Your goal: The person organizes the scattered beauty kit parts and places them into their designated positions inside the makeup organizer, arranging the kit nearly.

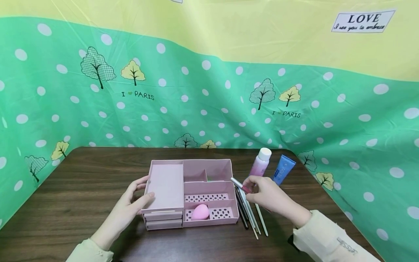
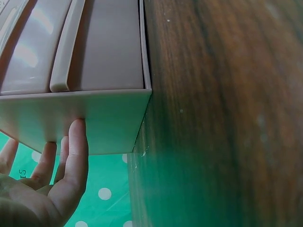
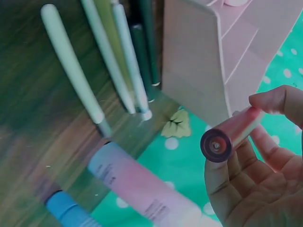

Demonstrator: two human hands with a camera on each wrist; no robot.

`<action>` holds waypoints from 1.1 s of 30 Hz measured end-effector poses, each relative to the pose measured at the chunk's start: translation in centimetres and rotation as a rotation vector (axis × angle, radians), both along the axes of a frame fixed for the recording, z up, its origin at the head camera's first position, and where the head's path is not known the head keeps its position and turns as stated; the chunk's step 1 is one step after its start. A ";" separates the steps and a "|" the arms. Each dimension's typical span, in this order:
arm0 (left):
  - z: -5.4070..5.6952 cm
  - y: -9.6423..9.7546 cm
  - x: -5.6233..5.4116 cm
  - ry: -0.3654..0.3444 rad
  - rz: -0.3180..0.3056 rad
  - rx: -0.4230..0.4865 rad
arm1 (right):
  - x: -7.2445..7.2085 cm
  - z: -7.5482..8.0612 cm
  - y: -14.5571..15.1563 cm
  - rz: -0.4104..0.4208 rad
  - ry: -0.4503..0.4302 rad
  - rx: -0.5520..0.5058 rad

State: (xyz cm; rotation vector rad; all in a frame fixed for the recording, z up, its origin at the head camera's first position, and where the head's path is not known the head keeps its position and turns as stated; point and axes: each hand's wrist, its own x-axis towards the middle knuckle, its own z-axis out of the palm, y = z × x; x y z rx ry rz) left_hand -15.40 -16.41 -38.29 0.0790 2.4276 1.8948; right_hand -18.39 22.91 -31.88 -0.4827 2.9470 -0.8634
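Right hand point(image 1: 267, 193) pinches the tube point(image 1: 240, 184), probably light, stiff, slick: hold mid-barrel! Left hand point(image 1: 130, 201), fingers spread, touches the organizer point(image 1: 165, 185).

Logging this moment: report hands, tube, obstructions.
Left hand touching left side of organizer. Right hand pinching slim tube midair. Pink sponge in organizer's front row, possible obstacle.
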 end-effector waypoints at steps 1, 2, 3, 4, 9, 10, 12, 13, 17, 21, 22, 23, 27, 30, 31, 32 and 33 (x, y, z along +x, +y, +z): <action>0.0 0.0 0.0 0.000 0.000 -0.001 | 0.0 0.2 -0.3 0.009 0.006 0.003; 0.0 0.0 0.0 0.000 -0.001 -0.001 | 0.0 0.4 -0.5 0.018 0.011 0.006; 0.0 0.0 0.0 -0.001 -0.001 -0.001 | 0.0 0.6 -0.8 0.026 0.018 0.011; 0.0 0.0 0.0 -0.001 -0.001 -0.002 | 0.0 0.8 -1.0 0.034 0.022 0.016; 0.0 0.0 0.0 -0.003 -0.003 -0.001 | -0.1 1.4 -2.0 0.063 0.037 0.046; 0.0 0.0 0.1 -0.003 -0.003 0.000 | -0.1 1.5 -2.2 0.061 0.041 0.056; 0.0 0.0 0.1 -0.002 -0.001 0.000 | -0.2 1.7 -2.6 0.060 0.054 0.080; 0.0 0.0 0.1 0.000 -0.001 0.001 | -0.3 1.8 -2.8 0.057 0.060 0.094; 0.1 0.0 0.0 0.000 -0.002 0.006 | -0.6 2.0 -3.4 0.058 0.068 0.124; 0.1 0.1 0.1 -0.003 -0.005 0.009 | -0.7 2.0 -4.0 0.069 0.081 0.156; 0.1 0.1 0.1 -0.003 -0.004 0.008 | -0.8 2.0 -4.2 0.069 0.086 0.164; 0.1 0.1 0.1 -0.003 -0.004 0.006 | -0.8 2.1 -4.4 0.073 0.094 0.173; 0.1 0.1 0.1 -0.002 -0.005 -0.002 | -1.0 2.0 -5.1 0.090 0.127 0.193; 0.1 0.1 0.1 -0.001 -0.004 -0.004 | -1.1 2.0 -5.5 0.098 0.139 0.201; 0.2 0.1 0.1 -0.001 -0.005 -0.005 | -1.2 1.9 -5.7 0.100 0.139 0.202; 0.2 0.1 0.1 -0.001 -0.005 -0.003 | -1.3 1.9 -5.8 0.101 0.138 0.204; 0.2 0.1 0.1 -0.001 -0.005 -0.001 | -1.3 1.8 -6.0 0.103 0.140 0.206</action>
